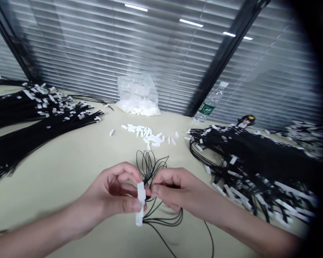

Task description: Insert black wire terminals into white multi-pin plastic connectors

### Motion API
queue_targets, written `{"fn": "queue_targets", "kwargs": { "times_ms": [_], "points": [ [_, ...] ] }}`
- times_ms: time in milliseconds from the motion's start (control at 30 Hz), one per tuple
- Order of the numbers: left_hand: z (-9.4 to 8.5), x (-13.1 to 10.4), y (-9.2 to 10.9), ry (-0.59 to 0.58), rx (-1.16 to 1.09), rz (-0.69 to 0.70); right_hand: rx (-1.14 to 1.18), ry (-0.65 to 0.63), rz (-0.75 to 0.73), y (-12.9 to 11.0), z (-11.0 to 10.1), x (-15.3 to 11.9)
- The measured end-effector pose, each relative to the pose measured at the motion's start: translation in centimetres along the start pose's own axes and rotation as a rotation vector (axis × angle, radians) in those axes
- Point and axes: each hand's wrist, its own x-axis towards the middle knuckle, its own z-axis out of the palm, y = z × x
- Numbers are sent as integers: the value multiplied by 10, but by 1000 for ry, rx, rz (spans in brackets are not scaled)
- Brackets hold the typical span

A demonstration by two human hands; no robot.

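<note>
My left hand [121, 193] grips a long white plastic connector [140, 204] between thumb and fingers, held upright above the table. Thin black wires [161, 221] run out of the connector's lower end to the right, and others loop up behind the hands. Close beside it, my right hand [169, 188] is closed in a pinch on the black wires near the connector's middle. Its fingertips almost meet those of the left hand. Exactly which wires lie between them is hidden.
Loose white connector housings [150, 136] lie mid-table, before a clear plastic bag [138, 95] of more. Black wire bundles with white ends [40, 122] spread at left; another wire pile [242, 154] lies at right. A water bottle [208, 104] and a small penguin figure [246, 121] stand behind.
</note>
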Motion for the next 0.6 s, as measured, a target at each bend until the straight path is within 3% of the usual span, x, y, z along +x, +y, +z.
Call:
{"fn": "queue_targets", "kwargs": {
  "times_ms": [133, 400, 600],
  "points": [
    [-1, 1, 2, -18, -33, -32, 105, -5, 6, 4, -1, 3],
    [-2, 2, 5, -39, -39, -37, 98, 77, 32, -1, 4, -1],
    [-4, 2, 4, -78, -74, -41, 204, 40, 37, 4, 2, 4]
  ]
}}
